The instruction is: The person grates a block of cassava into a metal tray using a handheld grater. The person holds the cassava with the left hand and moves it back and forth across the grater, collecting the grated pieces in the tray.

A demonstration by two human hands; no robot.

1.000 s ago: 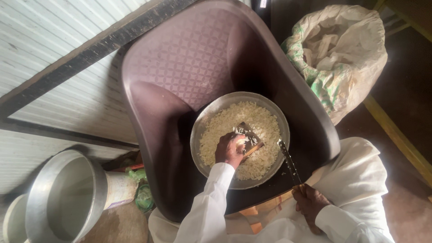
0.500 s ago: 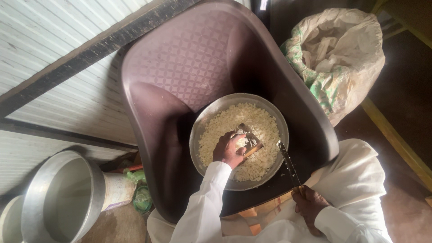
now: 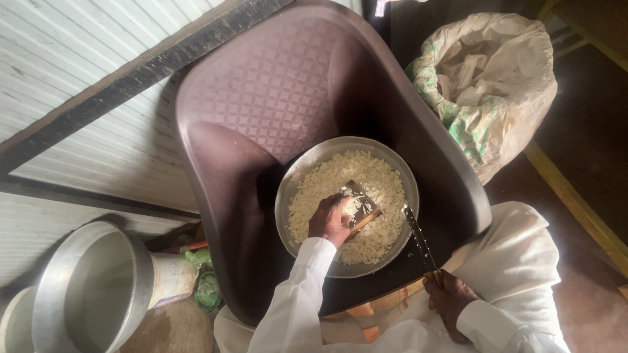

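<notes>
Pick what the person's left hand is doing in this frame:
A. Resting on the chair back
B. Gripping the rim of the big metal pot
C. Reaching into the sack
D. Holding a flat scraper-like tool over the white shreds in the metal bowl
D: the left hand grips a flat tool over the white shreds in the metal bowl; the pot and sack go untouched.

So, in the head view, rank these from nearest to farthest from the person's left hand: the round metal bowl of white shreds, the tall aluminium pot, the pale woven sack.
1. Round metal bowl of white shreds: directly under the left hand.
2. Tall aluminium pot: lower left, beside the brown plastic chair.
3. Pale woven sack: upper right, beyond the chair's far arm.
</notes>
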